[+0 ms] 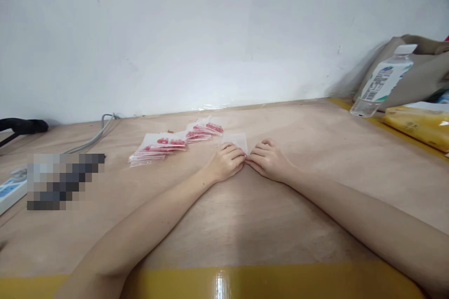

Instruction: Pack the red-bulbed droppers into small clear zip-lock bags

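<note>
A small clear plastic bag (239, 139) lies flat on the table in front of my hands. My left hand (227, 162) rests over its near part, fingers bent and closed on the near edge. My right hand (269, 160) meets it from the right, thumb and fingers pinched together at the bag's near right corner, where a bit of red shows. Fingers hide most of that edge. To the left lie two overlapping piles of similar small bags with red contents or print: one pile (157, 148) nearer, another pile (203, 131) farther back.
A pale brown table (210, 224) with yellow tape along its edge runs up to a white wall. At right stand a plastic bottle (382, 81), a grey-brown bag (421, 74) and a yellow packet (419, 126). A grey cable (96, 138) and white power strip (12, 194) lie left.
</note>
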The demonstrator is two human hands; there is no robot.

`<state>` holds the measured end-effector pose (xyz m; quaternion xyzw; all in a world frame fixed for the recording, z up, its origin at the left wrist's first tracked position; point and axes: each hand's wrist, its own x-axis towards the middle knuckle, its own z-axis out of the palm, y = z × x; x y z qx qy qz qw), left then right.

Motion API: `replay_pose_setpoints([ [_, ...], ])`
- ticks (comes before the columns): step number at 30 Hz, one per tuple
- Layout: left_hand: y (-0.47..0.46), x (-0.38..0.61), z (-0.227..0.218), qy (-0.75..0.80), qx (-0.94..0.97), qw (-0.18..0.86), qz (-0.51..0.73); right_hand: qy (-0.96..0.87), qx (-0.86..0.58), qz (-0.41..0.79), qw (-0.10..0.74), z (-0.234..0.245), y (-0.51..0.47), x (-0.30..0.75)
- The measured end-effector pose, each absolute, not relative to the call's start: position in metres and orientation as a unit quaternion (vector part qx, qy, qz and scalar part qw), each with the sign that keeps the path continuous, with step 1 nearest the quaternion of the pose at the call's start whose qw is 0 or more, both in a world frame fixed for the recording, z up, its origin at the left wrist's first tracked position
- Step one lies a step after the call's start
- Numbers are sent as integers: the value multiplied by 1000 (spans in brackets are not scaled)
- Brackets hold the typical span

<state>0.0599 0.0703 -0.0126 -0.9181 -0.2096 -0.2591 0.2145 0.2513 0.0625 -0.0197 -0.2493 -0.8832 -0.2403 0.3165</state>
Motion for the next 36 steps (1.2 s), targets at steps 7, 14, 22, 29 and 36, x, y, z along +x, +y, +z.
replay_pose_setpoints([
  [7, 75, 63, -12, -178, -924, 242, -238, -885, -237, -259, 307, -16, 63, 248],
  [14, 68, 48, -8, -190, -914, 258, -249, -884, -246, -246, 313, -16, 65, 252],
  [22, 54, -1, 0, -206, -899, 312, -229, -887, -267, -213, 312, -21, 66, 255],
  [29, 49, -3, -4, -288, -903, 204, -247, -894, -279, -166, 308, -18, 64, 256],
  [36, 52, 0, -7, -328, -895, 58, -296, -903, -268, -20, 336, -19, 60, 253],
])
